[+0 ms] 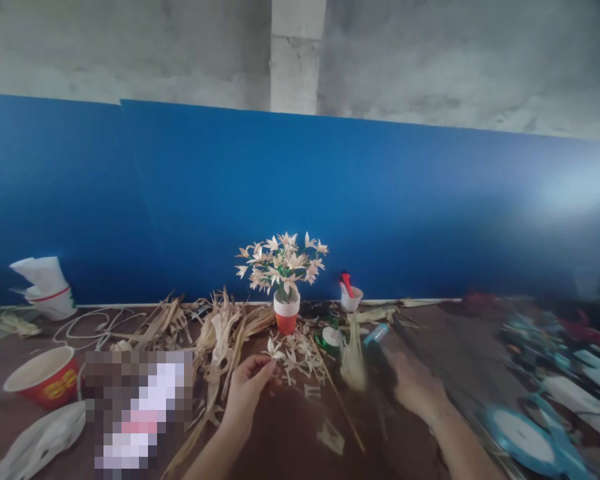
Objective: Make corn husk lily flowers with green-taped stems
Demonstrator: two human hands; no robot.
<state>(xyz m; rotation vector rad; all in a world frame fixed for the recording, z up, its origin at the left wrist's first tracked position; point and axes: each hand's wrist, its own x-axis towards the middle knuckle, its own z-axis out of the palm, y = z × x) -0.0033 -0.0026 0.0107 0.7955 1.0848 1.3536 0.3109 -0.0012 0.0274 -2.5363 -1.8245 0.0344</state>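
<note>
My left hand point(251, 385) is closed in a pinch on a small pale husk flower point(274, 349), whose pointed petals stick up beyond the fingertips. More loose husk flowers point(300, 357) lie in a pile just past it. My right hand point(416, 383) is over the table to the right, its fingers smeared by motion, so whether they hold anything does not show. Closest to it are a light-blue object point(377, 334) and a bundle of pale husk point(353, 363). Behind the pile, a red-and-white cup point(287, 320) holds a bunch of similar flowers point(289, 263) on green stems.
Dried husks point(223, 333) heap up left of centre. A red paper bowl point(55, 387) and stacked white cups point(50, 287) stand farther left. On the right are a blue ribbon roll point(523, 437) and blurred clutter. A white cup point(351, 301) with a red-handled tool stands by the blue partition point(280, 180).
</note>
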